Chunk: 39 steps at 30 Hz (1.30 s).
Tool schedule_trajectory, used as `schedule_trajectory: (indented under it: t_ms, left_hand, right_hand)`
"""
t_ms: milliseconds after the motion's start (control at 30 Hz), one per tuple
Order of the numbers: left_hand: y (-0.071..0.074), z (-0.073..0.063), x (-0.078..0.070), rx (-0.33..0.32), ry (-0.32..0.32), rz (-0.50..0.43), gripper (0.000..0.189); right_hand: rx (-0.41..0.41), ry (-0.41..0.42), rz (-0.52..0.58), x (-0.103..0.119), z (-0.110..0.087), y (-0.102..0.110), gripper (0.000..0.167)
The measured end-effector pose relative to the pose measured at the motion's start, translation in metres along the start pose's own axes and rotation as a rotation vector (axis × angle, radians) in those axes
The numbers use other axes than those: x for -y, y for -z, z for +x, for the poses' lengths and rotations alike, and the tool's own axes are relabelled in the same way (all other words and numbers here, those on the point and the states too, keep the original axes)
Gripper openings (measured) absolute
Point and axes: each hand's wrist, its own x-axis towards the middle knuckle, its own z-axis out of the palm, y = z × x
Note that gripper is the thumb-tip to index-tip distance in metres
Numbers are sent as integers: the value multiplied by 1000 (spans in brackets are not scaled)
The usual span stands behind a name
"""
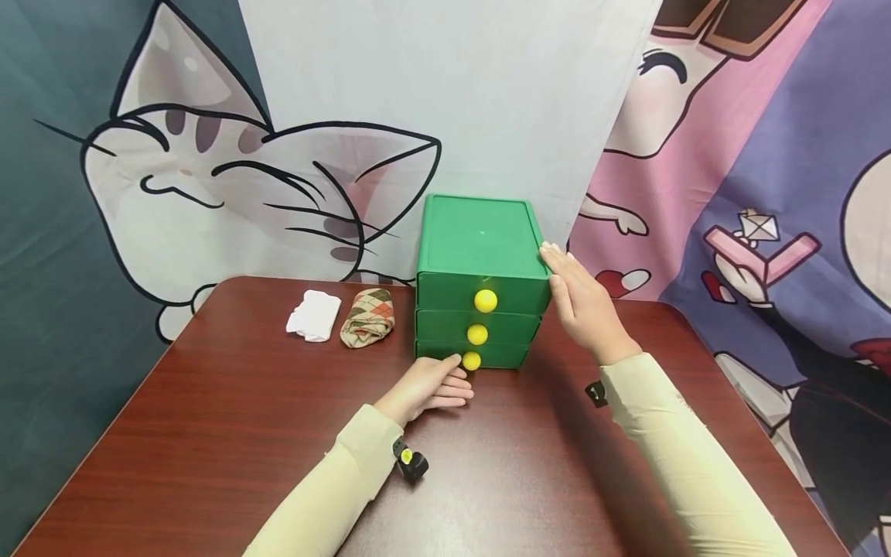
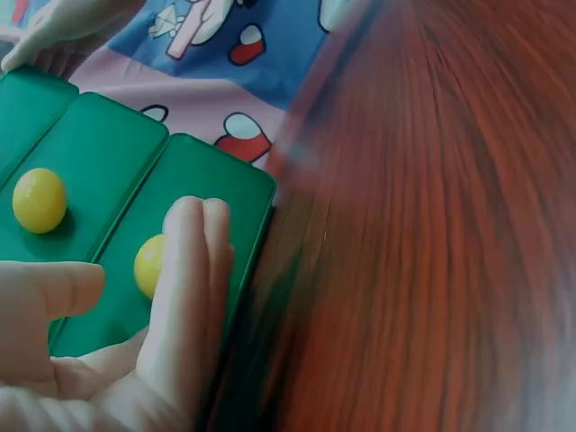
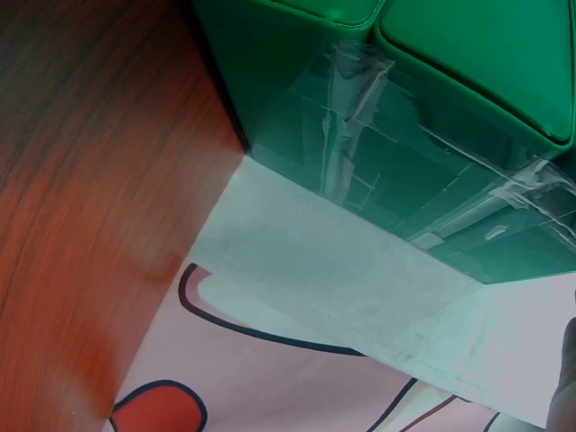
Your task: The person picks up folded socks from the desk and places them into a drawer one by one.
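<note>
A green three-drawer cabinet point(image 1: 480, 240) stands at the back of the table, its yellow round knobs facing me. My left hand point(image 1: 430, 387) is at the bottom drawer, thumb and straight fingers apart on either side of the lowest knob point(image 1: 471, 361). In the left wrist view, the fingers point(image 2: 184, 288) partly cover that knob point(image 2: 147, 267), and the middle knob point(image 2: 40, 200) shows beside it. My right hand point(image 1: 585, 302) rests with straight fingers against the top right edge of the cabinet. The right wrist view shows clear tape point(image 3: 351, 117) along the cabinet's side point(image 3: 432, 189).
Left of the cabinet lie a folded white cloth point(image 1: 315, 316) and a rolled argyle-patterned cloth point(image 1: 368, 317). The red-brown wooden table point(image 1: 230, 433) spreads out in front. Behind it hangs a printed cartoon curtain point(image 1: 487, 93), close to the table's back edge.
</note>
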Motion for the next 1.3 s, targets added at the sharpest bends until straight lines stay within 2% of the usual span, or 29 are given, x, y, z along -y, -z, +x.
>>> schedule_trajectory:
  t_ms: [133,267,433,733,967,1100,1300]
  left_hand:
    - [-4,4,3,46,50,-150,52]
    - [-8,9,5,30,75,-320,49]
    - [-12,15,5,-5,61,-431,43]
    - [-15,17,4,-28,31,-418,38]
    - [-14,16,8,-42,41,-396,37]
    - [-14,9,12,-17,45,-369,36]
    - [-16,-9,19,8,51,-377,35]
  right_hand:
    - [-1,9,-2,-1,0,1,43]
    - [-6,20,-6,-1,0,1,43]
    - [-19,26,-9,0,1,1,43]
    - [-20,24,-7,-1,1,-1,43]
    - [-12,22,-8,-1,1,-2,43]
    - [-13,20,-6,-1,0,-1,43]
    - [-9,14,-8,-1,0,-1,43]
